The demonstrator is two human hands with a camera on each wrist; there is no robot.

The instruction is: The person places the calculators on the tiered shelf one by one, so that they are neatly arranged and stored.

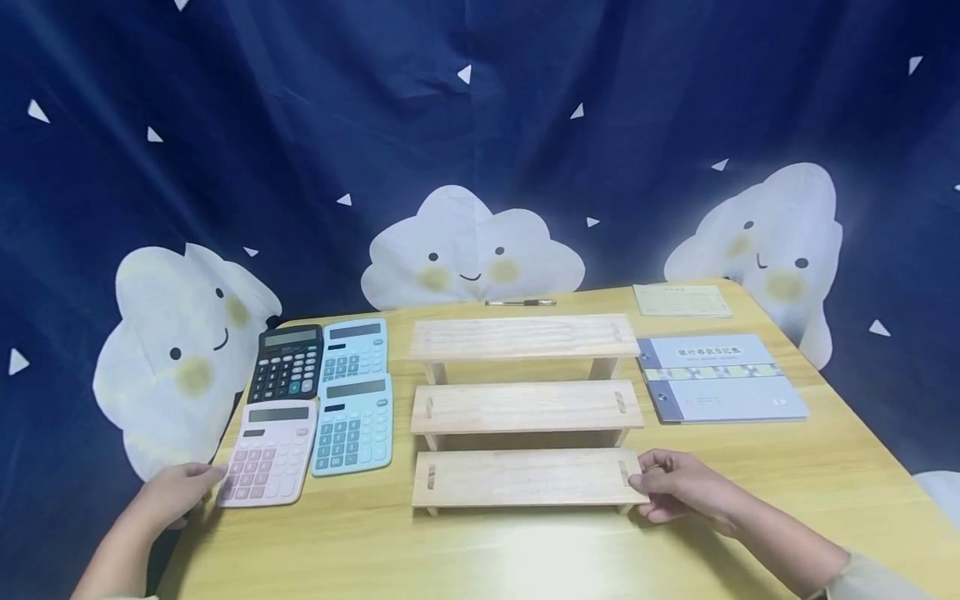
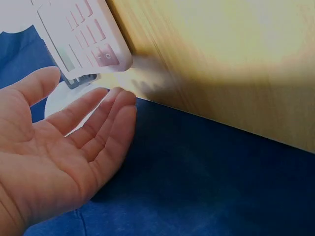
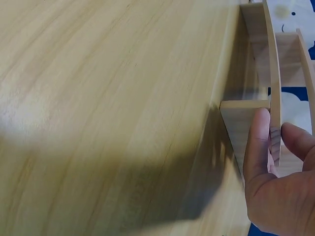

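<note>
your right hand (image 1: 681, 485) pinches the lowest step (image 1: 525, 477) at one end, likely to steady it, while your left hand (image 1: 174, 495), thumb spread, hovers by the pink calculator (image 1: 268, 454).

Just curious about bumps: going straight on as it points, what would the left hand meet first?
The left hand would probably meet the pink calculator first; depth is unclear, so perhaps the table instead.
</note>
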